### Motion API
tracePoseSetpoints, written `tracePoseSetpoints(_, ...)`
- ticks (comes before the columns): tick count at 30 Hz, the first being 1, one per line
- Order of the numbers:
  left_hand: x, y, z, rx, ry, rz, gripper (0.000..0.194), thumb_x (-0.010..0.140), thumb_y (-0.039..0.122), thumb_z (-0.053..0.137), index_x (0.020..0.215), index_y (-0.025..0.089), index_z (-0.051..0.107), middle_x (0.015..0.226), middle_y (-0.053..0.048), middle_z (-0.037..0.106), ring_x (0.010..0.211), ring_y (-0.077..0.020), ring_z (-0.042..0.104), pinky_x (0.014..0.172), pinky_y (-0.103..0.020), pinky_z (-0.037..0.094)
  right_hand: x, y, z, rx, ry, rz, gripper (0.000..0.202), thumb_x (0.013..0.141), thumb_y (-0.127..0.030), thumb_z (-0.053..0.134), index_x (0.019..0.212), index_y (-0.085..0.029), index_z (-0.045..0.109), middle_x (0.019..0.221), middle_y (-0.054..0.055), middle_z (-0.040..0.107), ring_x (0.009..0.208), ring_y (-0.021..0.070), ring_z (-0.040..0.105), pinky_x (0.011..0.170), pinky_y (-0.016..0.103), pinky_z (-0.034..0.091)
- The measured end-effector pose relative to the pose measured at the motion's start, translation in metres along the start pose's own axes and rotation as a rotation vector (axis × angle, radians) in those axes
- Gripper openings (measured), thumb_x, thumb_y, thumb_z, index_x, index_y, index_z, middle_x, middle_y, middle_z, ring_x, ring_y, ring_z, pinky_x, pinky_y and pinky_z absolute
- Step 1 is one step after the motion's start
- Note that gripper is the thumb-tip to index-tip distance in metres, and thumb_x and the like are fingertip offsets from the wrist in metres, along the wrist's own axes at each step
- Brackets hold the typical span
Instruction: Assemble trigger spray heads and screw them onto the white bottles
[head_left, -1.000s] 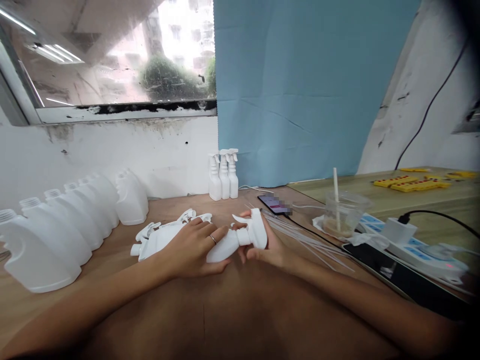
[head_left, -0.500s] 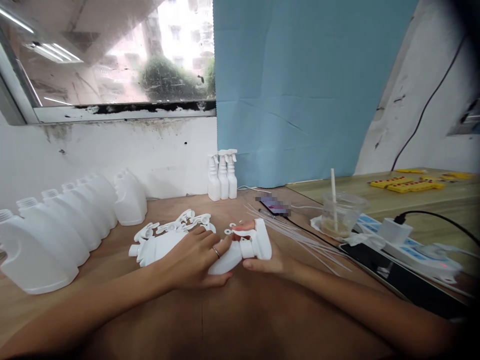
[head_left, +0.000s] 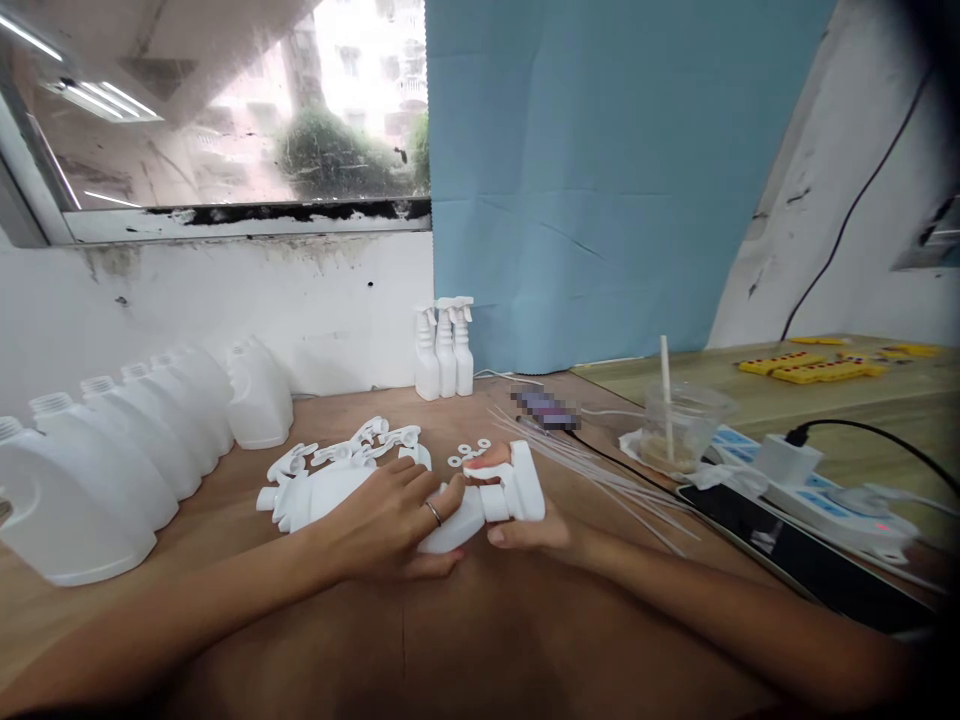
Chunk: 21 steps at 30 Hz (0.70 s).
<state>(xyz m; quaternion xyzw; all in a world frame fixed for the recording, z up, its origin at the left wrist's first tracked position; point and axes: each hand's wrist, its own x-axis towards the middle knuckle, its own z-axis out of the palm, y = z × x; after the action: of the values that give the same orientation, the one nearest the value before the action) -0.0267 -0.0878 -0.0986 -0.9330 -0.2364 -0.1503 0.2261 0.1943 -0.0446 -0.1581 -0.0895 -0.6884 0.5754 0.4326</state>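
A white spray bottle [head_left: 459, 524] lies sideways between my hands, low over the table. My left hand [head_left: 397, 515], a ring on one finger, wraps round its body. Around the white trigger sprayer head [head_left: 523, 482] at its neck, my right hand [head_left: 551, 522] is closed, thumb below and fingers partly hidden behind it. Left of my left hand lie more white bottles [head_left: 311, 497], partly covered by my forearm. Several loose trigger heads [head_left: 367, 440] are heaped just behind them. Small white rings [head_left: 464, 450] are scattered beyond the held bottle.
Large white jugs [head_left: 112, 470] stand in a row at the left. Three assembled spray bottles [head_left: 445, 350] stand upright by the wall. Thin clear tubes [head_left: 600, 475], a phone [head_left: 546, 408], a plastic cup [head_left: 679, 430] and a power strip [head_left: 847, 510] with cables occupy the right.
Both hands keep their hold on the spray bottle. The fingers of my right hand have shifted slightly at the trigger head, and more of the small rings show behind them.
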Motion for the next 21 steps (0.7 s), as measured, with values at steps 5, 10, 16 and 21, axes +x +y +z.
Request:
tracePoseSetpoints(5, 0.002, 0.003, 0.003, -0.023, 0.018, -0.013, 0.051, 0.09, 0.053, 0.043, 0.119, 0.01, 0.043, 0.08, -0.009, 0.062, 0.069, -0.023, 0.057, 0.066, -0.037, 0.045, 0.001, -0.005, 0.009, 0.144, -0.006, 0.108, 0.06, 0.07, -0.022, 0.073, 0.122, -0.024, 0.043, 0.083, -0.001, 0.058, 0.048, 0.0078, 0.048, 0.039, 0.02, 0.042)
tracePoseSetpoints(10, 0.004, -0.006, -0.015, -0.154, -0.09, -0.171, 0.061, 0.088, 0.061, 0.044, 0.128, 0.015, 0.043, 0.098, -0.011, 0.063, 0.089, -0.0278, 0.058, 0.081, -0.042, 0.043, 0.01, -0.011, 0.006, 0.223, 0.124, 0.128, 0.041, 0.063, -0.017, 0.064, 0.104, -0.013, 0.058, 0.065, 0.002, 0.06, 0.052, 0.0162, 0.056, 0.036, 0.023, 0.043)
tracePoseSetpoints(16, -0.004, -0.033, -0.043, -0.639, -0.376, -0.437, 0.044, 0.093, 0.049, 0.041, 0.133, 0.032, 0.046, 0.119, -0.003, 0.061, 0.103, -0.0223, 0.059, 0.081, -0.032, 0.047, 0.02, -0.028, -0.02, 0.253, 0.294, 0.165, 0.024, 0.059, -0.02, 0.056, 0.083, -0.014, 0.059, 0.06, 0.002, 0.058, 0.042, 0.0129, 0.05, 0.03, 0.02, 0.031)
tracePoseSetpoints(21, -0.005, -0.073, -0.035, -0.954, -0.305, -0.581, 0.046, 0.088, 0.049, 0.051, 0.128, 0.027, 0.052, 0.113, -0.005, 0.064, 0.095, -0.0219, 0.062, 0.072, -0.029, 0.05, 0.033, -0.033, -0.039, 0.142, 0.378, 0.184, 0.026, 0.077, -0.032, 0.058, 0.1, -0.021, 0.053, 0.073, -0.001, 0.055, 0.053, 0.0131, 0.055, 0.037, 0.021, 0.039)
